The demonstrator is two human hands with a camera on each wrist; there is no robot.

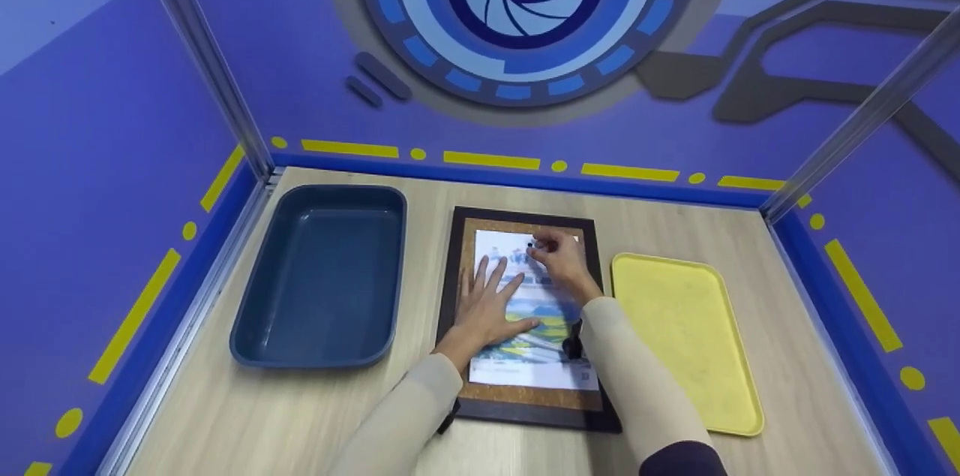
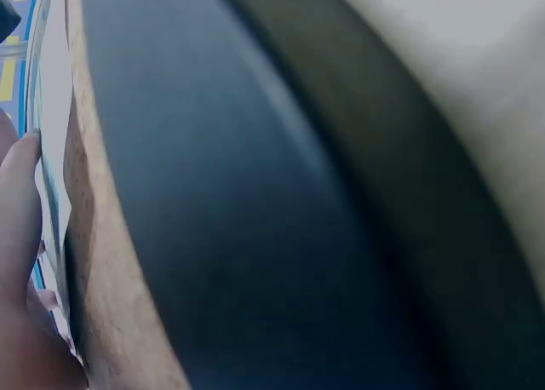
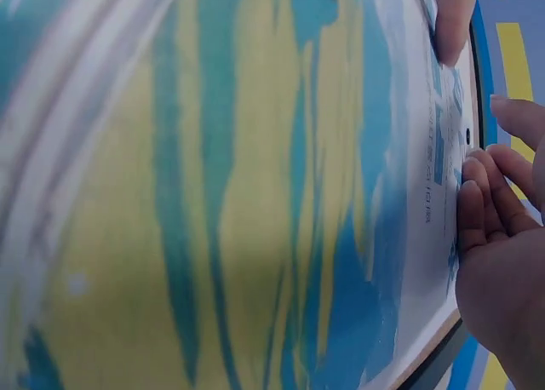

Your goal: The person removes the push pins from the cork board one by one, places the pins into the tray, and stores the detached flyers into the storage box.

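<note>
A printed sheet point(image 1: 517, 375) with a colourful landscape lies on a cork board point(image 1: 525, 393) with a dark frame point(image 1: 540, 420). My left hand point(image 1: 487, 311) rests on the sheet's left half, palm down and fingers spread; its fingers point(image 2: 19, 211) lie along the paper in the left wrist view. Near the sheet's upper right, my right hand point(image 1: 566, 258) has bent fingers, their tips right at a small black dot-like piece point(image 1: 530, 245). The right wrist view shows this black dot point(image 3: 467, 136) on the paper beside the thumb and fingertips. I cannot tell whether they pinch it.
Left of the board stands a deep dark blue tub point(image 1: 244, 344). A flat yellow tray point(image 1: 697, 333) lies to its right, partly behind my right sleeve point(image 1: 637, 371). Purple-blue walls point(image 1: 285, 85) close off the back and sides of the wooden table point(image 1: 427, 236).
</note>
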